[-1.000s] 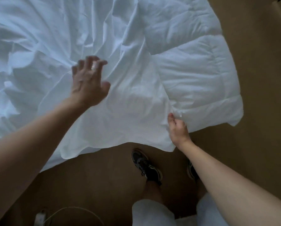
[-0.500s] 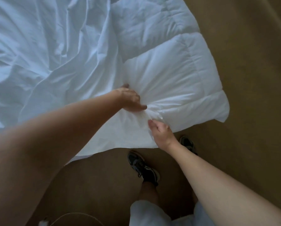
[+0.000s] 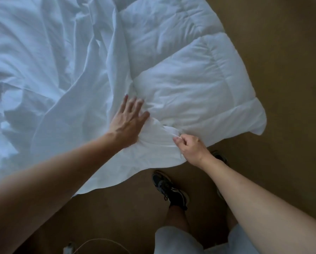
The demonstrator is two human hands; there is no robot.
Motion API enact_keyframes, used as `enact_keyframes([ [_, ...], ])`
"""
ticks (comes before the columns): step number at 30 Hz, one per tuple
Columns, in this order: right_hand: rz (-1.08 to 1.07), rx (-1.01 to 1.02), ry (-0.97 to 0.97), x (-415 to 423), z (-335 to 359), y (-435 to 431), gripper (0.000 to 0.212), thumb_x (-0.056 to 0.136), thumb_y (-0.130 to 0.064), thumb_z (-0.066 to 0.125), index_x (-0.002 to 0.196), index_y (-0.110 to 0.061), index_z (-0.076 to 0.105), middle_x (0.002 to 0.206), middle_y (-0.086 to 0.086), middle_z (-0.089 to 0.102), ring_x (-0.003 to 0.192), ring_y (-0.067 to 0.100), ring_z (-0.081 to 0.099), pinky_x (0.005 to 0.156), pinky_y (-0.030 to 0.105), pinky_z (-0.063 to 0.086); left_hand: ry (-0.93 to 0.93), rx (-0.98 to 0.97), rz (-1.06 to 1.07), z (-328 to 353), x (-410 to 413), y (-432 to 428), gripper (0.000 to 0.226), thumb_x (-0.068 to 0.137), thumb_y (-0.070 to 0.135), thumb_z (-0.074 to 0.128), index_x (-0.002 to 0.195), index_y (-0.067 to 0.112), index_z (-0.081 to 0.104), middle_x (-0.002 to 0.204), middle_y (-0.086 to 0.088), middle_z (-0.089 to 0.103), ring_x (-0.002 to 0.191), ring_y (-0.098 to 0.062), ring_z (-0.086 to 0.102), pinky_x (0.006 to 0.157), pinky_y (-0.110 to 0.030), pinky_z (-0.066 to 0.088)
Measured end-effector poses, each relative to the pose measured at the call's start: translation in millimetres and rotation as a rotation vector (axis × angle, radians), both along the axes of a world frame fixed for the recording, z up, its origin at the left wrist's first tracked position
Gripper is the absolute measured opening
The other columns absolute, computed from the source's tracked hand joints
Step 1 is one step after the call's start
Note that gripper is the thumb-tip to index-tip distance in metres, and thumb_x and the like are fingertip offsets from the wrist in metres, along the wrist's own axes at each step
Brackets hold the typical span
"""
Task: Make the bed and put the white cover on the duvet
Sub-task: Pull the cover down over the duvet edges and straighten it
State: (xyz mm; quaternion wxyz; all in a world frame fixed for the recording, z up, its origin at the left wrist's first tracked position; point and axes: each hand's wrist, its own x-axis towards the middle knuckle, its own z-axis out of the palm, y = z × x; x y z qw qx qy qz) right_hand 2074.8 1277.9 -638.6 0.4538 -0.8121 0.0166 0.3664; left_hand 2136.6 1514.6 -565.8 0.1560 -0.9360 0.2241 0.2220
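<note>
White cotton fills the upper left: the rumpled cover (image 3: 48,74) spreads over the bed, its edge meeting the quilted duvet (image 3: 195,85), whose corner hangs over the brown carpet (image 3: 282,88). The left hand (image 3: 128,120) lies flat with fingers straight and spread, pressing the cover beside the duvet. The right hand (image 3: 190,147) pinches the cover's hem with curled fingers, above a black shoe (image 3: 170,189).

We see dim, cool indoor light, soft shadows in the folds, motion-blurred fingertips, wide-angle bending at edges
</note>
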Motion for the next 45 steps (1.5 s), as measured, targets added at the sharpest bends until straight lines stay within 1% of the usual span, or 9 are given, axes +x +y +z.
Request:
enact_keyframes([
  [3, -0.159, 0.007, 0.029, -4, -3, 6, 0.045, 0.104, -0.045, 0.045, 0.069, -0.017, 0.040, 0.067, -0.001, 0.045, 0.061, 0.016, 0.043, 0.057, 0.033, 0.032, -0.291, -0.322, 0.083, -2, -49, 34, 0.066, 0.066, 0.038, 0.089, 0.118, 0.008, 0.060, 0.121, -0.017, 0.054, 0.106, -0.039, 0.050, 0.098, -0.047, 0.036],
  [6, -0.353, 0.065, 0.069, -10, -4, 17, 0.046, 0.104, -0.043, 0.049, 0.068, -0.016, 0.041, 0.065, 0.002, 0.044, 0.062, 0.018, 0.043, 0.059, 0.033, 0.034, -0.148, -0.140, 0.186, -10, -77, 53, 0.092, 0.059, 0.060, 0.086, 0.130, 0.009, 0.056, 0.126, -0.015, 0.053, 0.111, -0.039, 0.051, 0.103, -0.051, 0.038],
  [10, -0.455, 0.144, 0.114, -26, 1, 31, 0.049, 0.103, -0.048, 0.049, 0.073, -0.009, 0.049, 0.068, 0.008, 0.047, 0.062, 0.022, 0.046, 0.058, 0.032, 0.037, -0.159, -0.078, 0.288, -28, -65, 44, 0.058, 0.061, 0.014, 0.082, 0.113, 0.008, 0.059, 0.108, -0.015, 0.061, 0.098, -0.039, 0.058, 0.095, -0.050, 0.046],
  [15, -0.541, 0.210, 0.156, -39, -3, 35, 0.085, 0.095, -0.068, 0.044, 0.095, 0.015, 0.057, 0.084, 0.030, 0.063, 0.074, 0.046, 0.059, 0.064, 0.039, 0.049, -0.099, -0.136, 0.218, -13, -51, 50, 0.040, 0.061, 0.005, 0.077, 0.095, 0.010, 0.056, 0.089, -0.011, 0.065, 0.080, -0.037, 0.062, 0.074, -0.044, 0.049],
  [21, -0.357, 0.138, -0.107, -41, 15, 30, 0.062, 0.099, -0.055, 0.050, 0.052, -0.019, 0.032, 0.042, -0.012, 0.030, 0.041, 0.008, 0.030, 0.043, 0.026, 0.024, -0.141, -0.128, 0.078, 40, -75, 94, 0.030, 0.064, -0.007, 0.067, 0.086, 0.010, 0.056, 0.071, -0.009, 0.058, 0.062, -0.035, 0.060, 0.055, -0.030, 0.033],
  [28, -0.364, 0.209, 0.028, -36, 31, -1, 0.035, 0.092, -0.047, 0.069, 0.081, -0.014, 0.064, 0.076, -0.001, 0.069, 0.070, 0.017, 0.067, 0.068, 0.041, 0.057, 0.052, -0.076, 0.269, 36, -80, 74, 0.048, 0.065, 0.017, 0.064, 0.110, 0.024, 0.049, 0.105, -0.001, 0.051, 0.101, -0.028, 0.051, 0.095, -0.038, 0.038],
  [33, -0.313, 0.240, 0.174, -59, 20, 5, 0.040, 0.090, -0.056, 0.067, 0.101, -0.017, 0.070, 0.097, 0.004, 0.075, 0.091, 0.024, 0.073, 0.085, 0.051, 0.060, -0.123, -0.388, 0.168, 44, -97, 3, 0.022, 0.073, 0.017, 0.064, 0.095, 0.016, 0.060, 0.093, -0.002, 0.053, 0.081, -0.023, 0.050, 0.079, -0.036, 0.042],
  [37, -0.729, 0.306, 0.230, -12, 1, -64, 0.032, 0.093, -0.045, 0.068, 0.095, -0.014, 0.073, 0.098, 0.010, 0.077, 0.096, 0.033, 0.072, 0.089, 0.050, 0.059, 0.182, -0.347, 0.163, 31, -125, -43, 0.023, 0.082, 0.024, 0.050, 0.099, 0.020, 0.065, 0.096, 0.003, 0.061, 0.084, -0.022, 0.059, 0.082, -0.035, 0.044],
  [45, -0.415, 0.288, 0.314, -7, -4, -76, 0.029, 0.101, -0.038, 0.058, 0.103, -0.015, 0.073, 0.100, 0.007, 0.077, 0.095, 0.026, 0.073, 0.084, 0.040, 0.058, 0.545, -0.417, 0.525, -19, -136, -135, 0.035, 0.091, 0.034, 0.051, 0.121, 0.024, 0.066, 0.115, 0.001, 0.068, 0.101, -0.023, 0.064, 0.080, -0.034, 0.054],
])
